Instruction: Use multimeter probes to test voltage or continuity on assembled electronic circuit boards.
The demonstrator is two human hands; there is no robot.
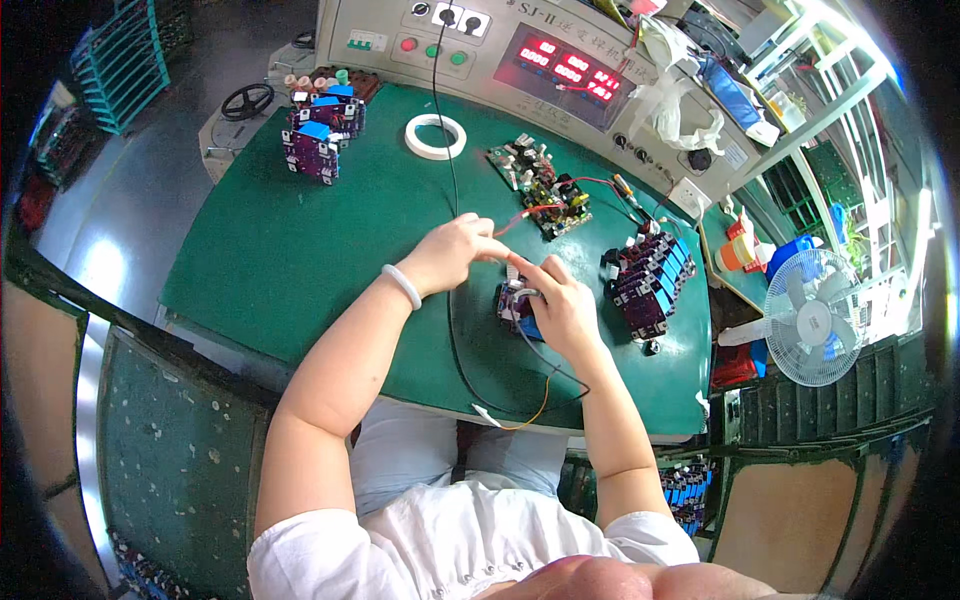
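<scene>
White fabric of a shirt [470, 545] fills the bottom of my view, and both bare forearms rise from it onto a green table mat [300, 250]. Near the mat's front edge my right hand [565, 310] rests over a small purple circuit module [515, 305], fingers curled around it in a grasp. My left hand [455, 252], a pale bangle [402, 286] on its wrist, pinches something small just above that module; I cannot tell what. Thin wires [545, 385] trail from the module toward the front edge. To the right, a row of purple and blue modules [650, 275] stands close to the mat's right edge. Ahead lies a bare circuit board [545, 185], a white tape ring [436, 136], and a second module stack [322, 128] far left. Open green mat stretches left of my hands.
</scene>
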